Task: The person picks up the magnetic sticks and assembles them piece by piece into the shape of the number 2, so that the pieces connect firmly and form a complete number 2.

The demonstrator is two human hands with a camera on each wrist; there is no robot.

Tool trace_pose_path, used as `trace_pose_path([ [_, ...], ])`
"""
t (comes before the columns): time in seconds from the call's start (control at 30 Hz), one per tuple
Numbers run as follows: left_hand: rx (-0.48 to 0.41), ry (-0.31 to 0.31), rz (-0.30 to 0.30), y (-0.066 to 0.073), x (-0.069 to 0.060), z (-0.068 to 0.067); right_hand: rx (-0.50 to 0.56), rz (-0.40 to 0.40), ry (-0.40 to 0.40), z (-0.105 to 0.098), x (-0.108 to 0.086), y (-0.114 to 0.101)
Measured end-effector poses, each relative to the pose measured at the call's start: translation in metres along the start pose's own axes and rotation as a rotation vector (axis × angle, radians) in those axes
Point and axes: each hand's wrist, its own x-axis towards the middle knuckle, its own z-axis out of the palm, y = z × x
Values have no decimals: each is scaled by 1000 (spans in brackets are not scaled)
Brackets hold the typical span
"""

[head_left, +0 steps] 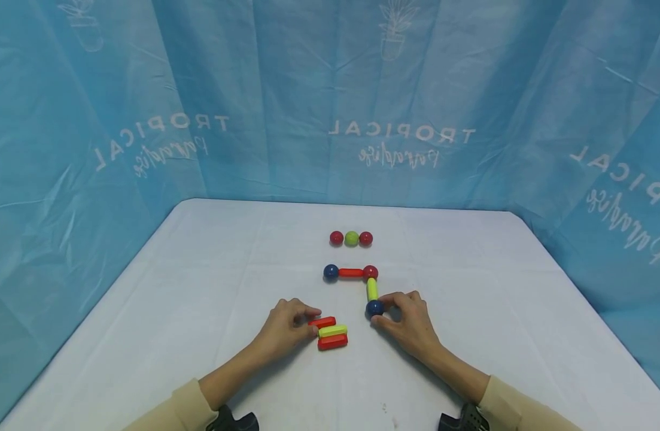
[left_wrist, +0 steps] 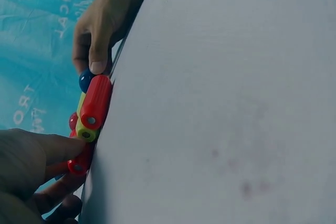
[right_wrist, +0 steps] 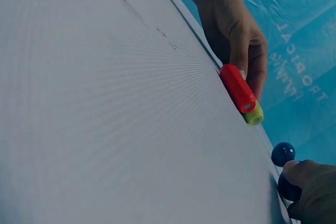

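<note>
My right hand (head_left: 407,320) pinches a dark blue ball (head_left: 374,308) between thumb and fingers. That ball sits at the near end of a yellow-green magnetic stick (head_left: 372,289), whose far end meets a red ball (head_left: 370,273). From there a red stick (head_left: 351,273) runs left to another blue ball (head_left: 331,273). Three loose sticks lie side by side at my left hand (head_left: 286,328): a far red stick (head_left: 323,322), a yellow-green stick (head_left: 332,330) and a near red stick (head_left: 332,342). Thumb and index finger of the left hand pinch the far red stick's left end.
Beyond the joined pieces, a red ball (head_left: 336,238), a green ball (head_left: 352,238) and another red ball (head_left: 365,239) stand in a row. The white table (head_left: 200,257) ends at a blue printed curtain (head_left: 297,161) at the back and sides.
</note>
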Motion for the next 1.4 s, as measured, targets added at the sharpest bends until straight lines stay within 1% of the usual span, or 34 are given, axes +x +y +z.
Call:
trace_pose_path([
  [0.13, 35, 15, 27, -1, 0, 3, 6, 11, -8, -1, 0, 0],
  [0.4, 57, 51, 43, 0, 2, 8, 17, 9, -5, -1, 1, 2],
  [0.57, 34, 49, 16, 0, 4, 6, 16, 1, -2, -1, 1, 2],
  [0.67, 21, 51, -3, 1, 8, 4, 19, -3, -3, -1, 1, 3],
  [0.83, 14, 60, 10, 7, 19, 4, 23, 1, -10, 0, 1, 3],
  [0.93, 9, 49, 24, 12, 26, 8, 23, 1, -9, 0, 1, 3],
  [1.1, 14, 10, 39, 21, 36, 15, 24, -3, -13, 0, 1, 3],
  [1.23, 24, -27, 45, 25, 41, 21, 19, -10, -14, 0, 1, 3],
  [1.4, 20, -71, 41, 28, 46, 25, 11, -48, 6, 0, 1, 4],
])
